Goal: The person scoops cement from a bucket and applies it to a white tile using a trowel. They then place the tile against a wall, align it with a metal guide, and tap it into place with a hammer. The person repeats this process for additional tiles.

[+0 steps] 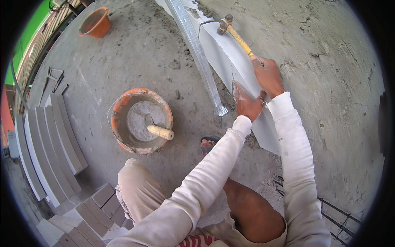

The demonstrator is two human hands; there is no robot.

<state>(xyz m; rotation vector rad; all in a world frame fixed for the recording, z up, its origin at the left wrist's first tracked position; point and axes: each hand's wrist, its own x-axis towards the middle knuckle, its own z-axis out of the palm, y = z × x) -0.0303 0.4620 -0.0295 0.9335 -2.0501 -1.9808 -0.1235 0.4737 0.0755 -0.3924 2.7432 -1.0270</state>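
A pale lightweight block (224, 51) stands on the floor along the foot of the rough plastered wall. My right hand (269, 76) grips the yellow handle of a hammer (238, 39), whose metal head is at the block's far end. Against the block's near part rests my left hand (247, 101), its fingers spread along the side and top. A long metal channel (197, 57) lies beside the row of blocks, its near end left of my left hand. To the left stands an orange bucket (119, 105) of grey mortar, with a wooden-handled trowel (160, 131) in it.
Another orange bucket (96, 24) stands at the far left. Pale blocks (51, 152) stand in a row at left, with more blocks (88, 214) stacked at lower left. A metal frame saw (53, 78) lies beyond them. Steel rebar (339, 222) sticks out at lower right.
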